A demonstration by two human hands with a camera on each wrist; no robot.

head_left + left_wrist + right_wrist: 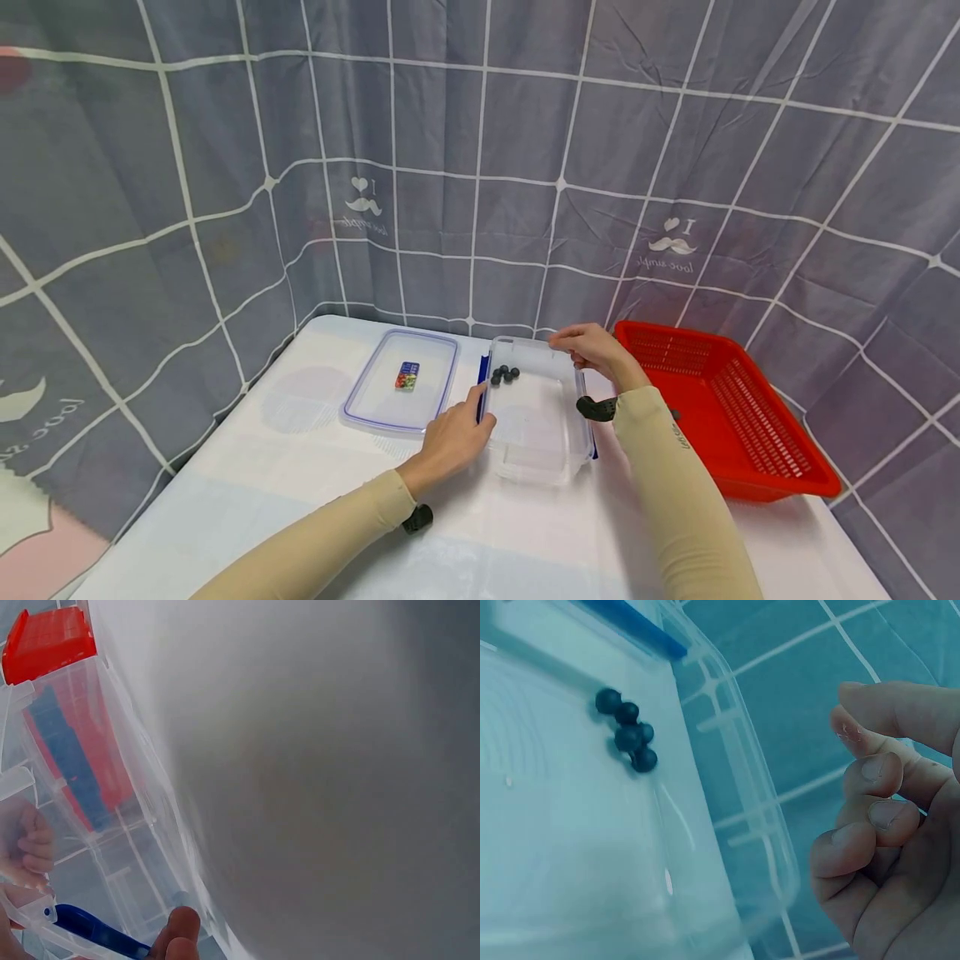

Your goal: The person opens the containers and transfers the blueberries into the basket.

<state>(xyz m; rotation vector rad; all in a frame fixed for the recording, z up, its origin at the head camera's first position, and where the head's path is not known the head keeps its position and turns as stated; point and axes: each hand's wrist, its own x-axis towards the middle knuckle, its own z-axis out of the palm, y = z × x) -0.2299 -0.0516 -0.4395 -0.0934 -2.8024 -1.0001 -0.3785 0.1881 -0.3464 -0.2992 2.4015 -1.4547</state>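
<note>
A clear plastic container (532, 417) with blue side latches stands in front of me. Several dark round berries, like blueberries (504, 375), lie in a cluster at its far left corner; the right wrist view shows these berries (628, 735) close up. My left hand (453, 437) grips the container's left side, its fingertips beside a blue latch (97, 930). Above the far right rim hovers my right hand (592, 346). Its fingers are curled, thumb and index close together, and nothing shows between them in the right wrist view.
Left of the container lies its clear lid (367, 408) with a blue-edged seal and a small colourful label (407, 377). A red plastic basket (720, 333) stands at the right, partly behind my right forearm, with a dark round berry (676, 414) inside. A grey checked curtain (517, 208) hangs behind the table.
</note>
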